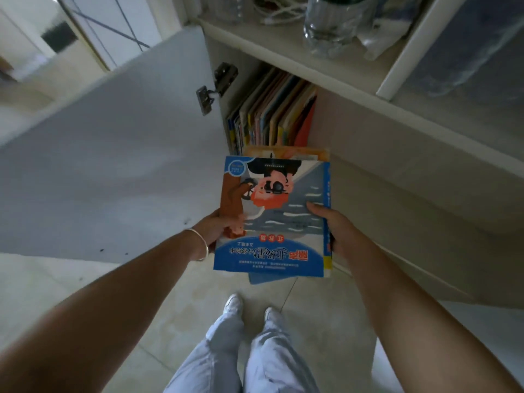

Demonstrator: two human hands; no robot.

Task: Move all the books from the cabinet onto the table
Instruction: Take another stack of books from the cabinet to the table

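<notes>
Head view: left hand [217, 228] and right hand [330, 222] grip a stack of books [272, 217] before the open cabinet [354, 131].

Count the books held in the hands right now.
3 at least: a blue-covered book on top, an orange one peeking out beyond it, a blue one showing beneath its near edge. More may be hidden between.

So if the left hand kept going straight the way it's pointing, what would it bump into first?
Probably the row of books standing in the cabinet. The left hand grips the stack of books and points forward toward them, though depth is hard to judge here.
</notes>
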